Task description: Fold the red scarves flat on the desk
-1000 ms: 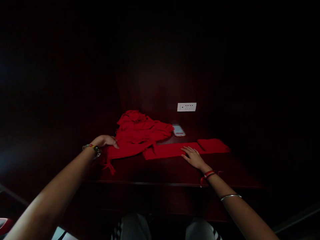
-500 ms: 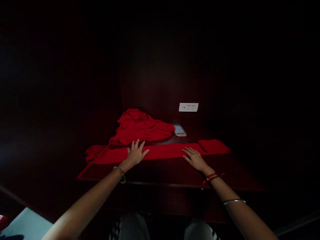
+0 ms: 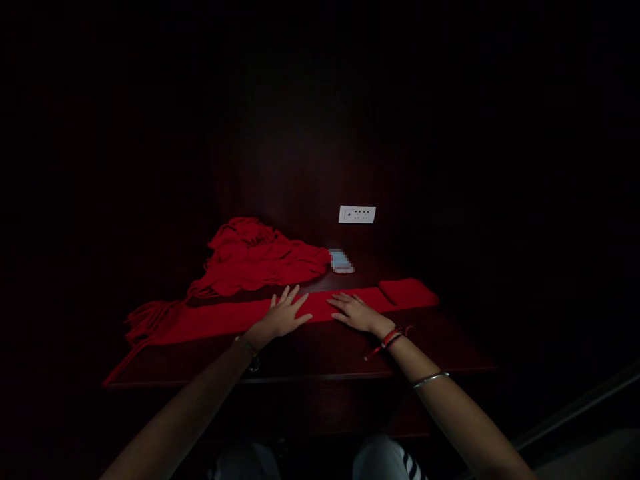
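Observation:
A long red scarf (image 3: 220, 319) lies flat across the dark wooden desk, its fringe spread at the left end and its right end folded over into a thicker layer. My left hand (image 3: 284, 316) rests palm down on the scarf's middle, fingers spread. Just right of it, my right hand (image 3: 356, 312) also lies on the scarf with its fingers stretched out. Neither hand grips the cloth. Behind the scarf sits a crumpled heap of red fringed cloth (image 3: 260, 257).
A phone-like item, pixelated on top (image 3: 342, 261), lies at the heap's right tip. On the dark back wall is a white socket plate (image 3: 357, 215). The desk's front edge (image 3: 310, 378) runs above my knees. Surroundings are very dark.
My hands have come closer together along the scarf, the right one sliding left away from the folded end. The whole view has shifted, so the desk items appear farther left.

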Demonstrator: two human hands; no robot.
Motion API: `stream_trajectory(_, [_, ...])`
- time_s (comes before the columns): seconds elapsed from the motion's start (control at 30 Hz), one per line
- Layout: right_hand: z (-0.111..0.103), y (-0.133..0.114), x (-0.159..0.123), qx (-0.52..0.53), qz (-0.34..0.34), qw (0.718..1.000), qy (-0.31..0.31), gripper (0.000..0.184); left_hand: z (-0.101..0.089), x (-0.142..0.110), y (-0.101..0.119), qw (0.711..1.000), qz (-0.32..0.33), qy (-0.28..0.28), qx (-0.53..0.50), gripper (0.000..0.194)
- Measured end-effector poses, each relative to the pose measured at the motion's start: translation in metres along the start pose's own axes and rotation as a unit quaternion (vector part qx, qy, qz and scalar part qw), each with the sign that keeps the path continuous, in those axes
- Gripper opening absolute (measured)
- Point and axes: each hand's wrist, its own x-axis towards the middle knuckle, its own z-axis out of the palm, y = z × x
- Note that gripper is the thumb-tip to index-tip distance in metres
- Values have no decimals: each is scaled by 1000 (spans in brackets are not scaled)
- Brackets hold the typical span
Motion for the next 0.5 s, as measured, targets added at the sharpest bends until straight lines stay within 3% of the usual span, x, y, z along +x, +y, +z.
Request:
stream_trajectory(0.07, [0, 10, -4, 10, -37, 999, -16, 46, 7, 6, 3, 999, 44, -15, 2, 63])
stream_trajectory(0.23, [4, 32, -26, -51, -39, 997, 39, 38, 24, 10, -7, 996, 78, 33, 19, 56])
stream_trajectory(0.5, [4, 27, -27, -122, -33, 991, 53, 31, 20, 10, -14, 993, 113, 27, 22, 41])
